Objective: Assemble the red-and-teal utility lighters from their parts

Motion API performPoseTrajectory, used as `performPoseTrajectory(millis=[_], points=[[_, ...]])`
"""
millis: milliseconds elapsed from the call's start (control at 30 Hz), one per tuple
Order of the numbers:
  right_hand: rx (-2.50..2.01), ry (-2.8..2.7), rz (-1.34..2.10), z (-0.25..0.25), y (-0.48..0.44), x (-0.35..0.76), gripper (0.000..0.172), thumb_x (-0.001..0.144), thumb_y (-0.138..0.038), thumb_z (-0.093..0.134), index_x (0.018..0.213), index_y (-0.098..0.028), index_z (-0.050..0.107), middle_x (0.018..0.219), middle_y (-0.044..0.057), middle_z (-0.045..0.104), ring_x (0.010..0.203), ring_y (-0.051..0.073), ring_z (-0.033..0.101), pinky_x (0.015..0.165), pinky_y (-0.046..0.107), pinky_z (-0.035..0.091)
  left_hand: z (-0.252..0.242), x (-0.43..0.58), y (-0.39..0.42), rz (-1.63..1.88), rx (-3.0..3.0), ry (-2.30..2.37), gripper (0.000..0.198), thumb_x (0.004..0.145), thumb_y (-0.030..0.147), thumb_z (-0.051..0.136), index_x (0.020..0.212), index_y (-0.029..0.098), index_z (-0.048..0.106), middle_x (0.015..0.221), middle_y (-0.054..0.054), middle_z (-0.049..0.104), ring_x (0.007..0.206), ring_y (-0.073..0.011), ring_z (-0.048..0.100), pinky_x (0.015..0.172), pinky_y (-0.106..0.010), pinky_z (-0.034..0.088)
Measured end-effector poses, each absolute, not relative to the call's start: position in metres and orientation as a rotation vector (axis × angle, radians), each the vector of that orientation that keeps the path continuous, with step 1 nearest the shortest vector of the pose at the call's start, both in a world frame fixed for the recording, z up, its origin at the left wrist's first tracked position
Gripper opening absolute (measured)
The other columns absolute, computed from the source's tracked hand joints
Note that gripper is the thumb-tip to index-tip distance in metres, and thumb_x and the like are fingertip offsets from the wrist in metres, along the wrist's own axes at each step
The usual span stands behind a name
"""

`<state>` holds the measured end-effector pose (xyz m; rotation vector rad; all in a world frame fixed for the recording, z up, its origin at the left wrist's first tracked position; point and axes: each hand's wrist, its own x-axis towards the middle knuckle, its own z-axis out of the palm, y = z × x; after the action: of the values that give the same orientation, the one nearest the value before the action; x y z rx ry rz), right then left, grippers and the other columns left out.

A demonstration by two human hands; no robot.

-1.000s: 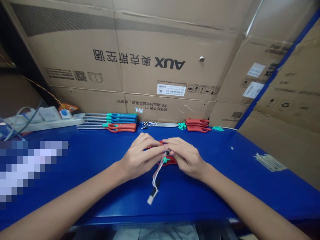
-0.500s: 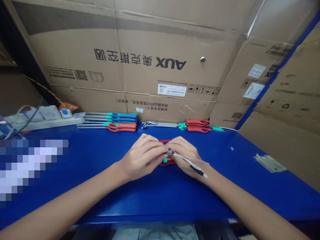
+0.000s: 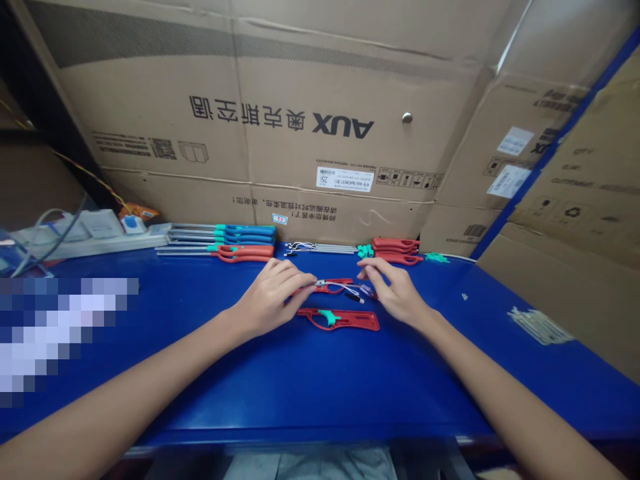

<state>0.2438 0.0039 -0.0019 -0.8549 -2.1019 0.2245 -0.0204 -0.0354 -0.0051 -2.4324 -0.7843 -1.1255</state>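
Note:
My left hand (image 3: 270,297) pinches a small lighter igniter part with white wires (image 3: 340,287) and a black sleeve trailing to the right. Behind it lies one red lighter handle half (image 3: 334,288), partly covered by the fingers and wires. Nearer to me, a second red handle half (image 3: 357,320) lies flat with a green trigger (image 3: 329,317) in it. My right hand (image 3: 393,287) hovers at the right end of the far half, its thumb and forefinger apart. Just left of its thumb is a clear purplish piece (image 3: 367,291), blurred.
Finished-looking blue lighters (image 3: 247,235) and red lighters (image 3: 245,253) lie at the back left. Metal rods (image 3: 335,249), green parts (image 3: 365,251) and red handles (image 3: 397,250) line the back. Thin pale sticks (image 3: 540,325) lie right. A power strip (image 3: 100,243) sits left, cardboard (image 3: 300,73) behind.
My hands have drawn apart; the right one has let go and moved right. The wired part is now in my left hand alone, and both red handle halves have come into view.

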Motion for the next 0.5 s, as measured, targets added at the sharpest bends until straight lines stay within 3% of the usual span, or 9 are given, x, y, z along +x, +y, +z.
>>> performPoseTrajectory(millis=[100, 200, 267, 367, 500], points=[[-0.868, -2.139, 0.301, 0.001, -0.001, 0.245, 0.028, 0.099, -0.033, 0.04, 0.115, -0.017, 0.056, 0.084, 0.005, 0.07, 0.073, 0.016, 0.067, 0.07, 0.03, 0.053, -0.007, -0.022, -0.033, -1.099, -2.444, -0.85, 0.012, 0.095, 0.021, 0.052, 0.1, 0.015, 0.062, 0.085, -0.005, 0.069, 0.076, -0.016, 0.057, 0.071, -0.032, 0.043], [-0.786, -2.21, 0.272, 0.003, -0.009, 0.241, 0.031, 0.092, -0.036, 0.055, 0.116, -0.017, 0.055, 0.091, 0.006, 0.07, 0.079, 0.017, 0.067, 0.075, 0.031, 0.053, -0.008, -0.022, -0.033, -1.086, -2.449, -0.879, 0.015, 0.095, 0.02, 0.05, 0.102, 0.015, 0.062, 0.084, -0.006, 0.068, 0.075, -0.0162, 0.056, 0.07, -0.031, 0.042], [-0.738, -2.231, 0.192, 0.004, -0.012, 0.236, 0.029, 0.087, -0.033, 0.062, 0.11, -0.016, 0.058, 0.095, 0.008, 0.07, 0.083, 0.019, 0.067, 0.076, 0.031, 0.053, -0.007, -0.021, -0.033, -1.082, -2.458, -0.883, 0.015, 0.095, 0.02, 0.05, 0.102, 0.015, 0.063, 0.084, -0.006, 0.068, 0.076, -0.0164, 0.056, 0.07, -0.031, 0.042], [-0.672, -2.264, 0.071, 0.003, -0.014, 0.232, 0.012, 0.089, -0.025, 0.058, 0.096, -0.017, 0.064, 0.091, 0.008, 0.071, 0.082, 0.018, 0.066, 0.078, 0.032, 0.052, -0.007, -0.021, -0.033, -1.075, -2.477, -0.881, 0.016, 0.096, 0.02, 0.049, 0.102, 0.014, 0.062, 0.085, -0.006, 0.069, 0.076, -0.0164, 0.056, 0.071, -0.031, 0.042], [-0.63, -2.274, 0.039, 0.001, -0.013, 0.23, 0.013, 0.092, -0.019, 0.053, 0.091, -0.017, 0.066, 0.087, 0.007, 0.071, 0.08, 0.017, 0.065, 0.077, 0.032, 0.052, -0.009, -0.021, -0.033, -1.08, -2.496, -0.867, 0.015, 0.096, 0.02, 0.05, 0.103, 0.014, 0.062, 0.086, -0.006, 0.068, 0.076, -0.0158, 0.056, 0.071, -0.03, 0.042]])
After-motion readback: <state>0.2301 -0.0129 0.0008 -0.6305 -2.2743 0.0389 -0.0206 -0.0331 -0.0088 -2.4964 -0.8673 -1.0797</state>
